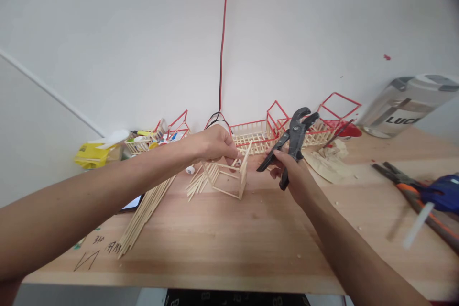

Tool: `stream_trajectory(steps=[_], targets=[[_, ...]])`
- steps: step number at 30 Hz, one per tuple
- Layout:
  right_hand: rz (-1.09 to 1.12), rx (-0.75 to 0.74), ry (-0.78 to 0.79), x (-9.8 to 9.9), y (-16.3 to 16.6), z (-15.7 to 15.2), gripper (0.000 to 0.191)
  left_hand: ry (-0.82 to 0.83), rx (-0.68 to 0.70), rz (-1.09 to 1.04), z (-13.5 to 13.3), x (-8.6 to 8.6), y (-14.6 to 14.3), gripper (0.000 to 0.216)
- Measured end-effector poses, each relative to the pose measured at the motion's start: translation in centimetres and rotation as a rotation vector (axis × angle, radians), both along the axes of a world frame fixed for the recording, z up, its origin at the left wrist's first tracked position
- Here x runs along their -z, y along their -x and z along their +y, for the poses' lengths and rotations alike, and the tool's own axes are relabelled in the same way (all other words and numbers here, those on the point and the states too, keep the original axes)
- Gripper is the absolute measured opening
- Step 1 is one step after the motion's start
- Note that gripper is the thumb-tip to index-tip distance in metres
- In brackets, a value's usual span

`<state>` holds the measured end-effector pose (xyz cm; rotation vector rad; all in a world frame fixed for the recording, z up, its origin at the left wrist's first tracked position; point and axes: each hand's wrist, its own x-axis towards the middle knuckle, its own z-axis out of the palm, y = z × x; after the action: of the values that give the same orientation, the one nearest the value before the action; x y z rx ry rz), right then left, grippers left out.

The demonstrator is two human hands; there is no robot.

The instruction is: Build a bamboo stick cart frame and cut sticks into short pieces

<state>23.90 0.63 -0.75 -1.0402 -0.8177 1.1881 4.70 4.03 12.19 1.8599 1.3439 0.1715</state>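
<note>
My left hand (220,144) is closed in a pinch over the back of a small open frame of thin wooden sticks (226,192) on the table. What lies between its fingertips is hidden. An upright bundle of short sticks (244,167) rises at the frame's right side. To the right, my right hand (289,166) grips a black pipe cutter (296,135) by its handles, with the hooked jaw pointing up. Loose short sticks (201,181) lie left of the frame, partly behind it. Under my left forearm runs a bundle of long sticks (143,220).
Stick baskets with red edges (251,136) line the wall. A yellow packet (91,154) lies at back left. At right are orange-handled pliers (409,189), a blue tool (442,193) and a large clear container (405,110). The table's front edge (179,284) runs below.
</note>
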Motion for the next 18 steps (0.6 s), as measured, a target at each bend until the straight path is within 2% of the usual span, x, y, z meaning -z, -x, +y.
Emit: stream_trajectory(steps=[10, 15, 18], targets=[[-0.033, 0.008, -0.009, 0.5, -0.2, 0.2, 0.029, -0.015, 0.028, -0.021, 0.4, 0.4, 0.3, 0.031], [-0.104, 0.006, 0.017, 1.2, -0.5, 0.4, 0.035, -0.018, 0.055, 0.04, -0.1, -0.6, 0.1, 0.029], [-0.123, 0.005, -0.007, 1.3, -0.5, 0.5, 0.035, -0.107, 0.064, 0.052, -0.7, -1.7, 0.3, 0.019]])
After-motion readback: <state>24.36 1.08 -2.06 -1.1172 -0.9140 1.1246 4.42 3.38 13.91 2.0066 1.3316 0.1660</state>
